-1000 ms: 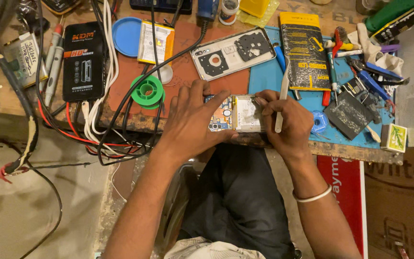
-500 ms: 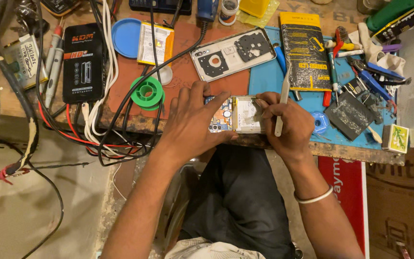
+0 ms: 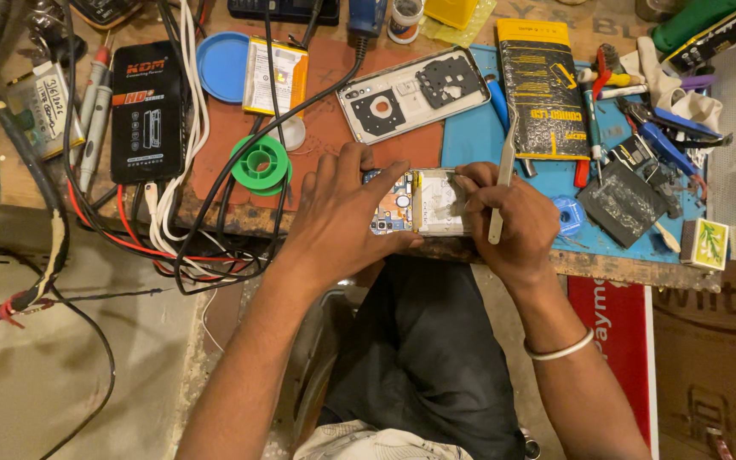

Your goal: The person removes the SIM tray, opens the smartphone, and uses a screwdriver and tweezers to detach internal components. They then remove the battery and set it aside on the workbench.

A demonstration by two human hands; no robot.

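Opened phone (image 3: 423,202), flat, at bench edge

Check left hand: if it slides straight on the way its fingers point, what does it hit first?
Probably the detached white phone back cover just beyond the left hand, which rests on the opened phone; depth is unclear.

Head view, steeply down over workbench (image 3: 317,102)

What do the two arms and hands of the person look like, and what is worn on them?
Both forearms are bare, with no sleeves in view. The left hand wears no glove, ring or watch that can be seen. The right hand is also without a glove; on its wrist sits a thin, pale, plain round bangle. The fingers are uncovered.
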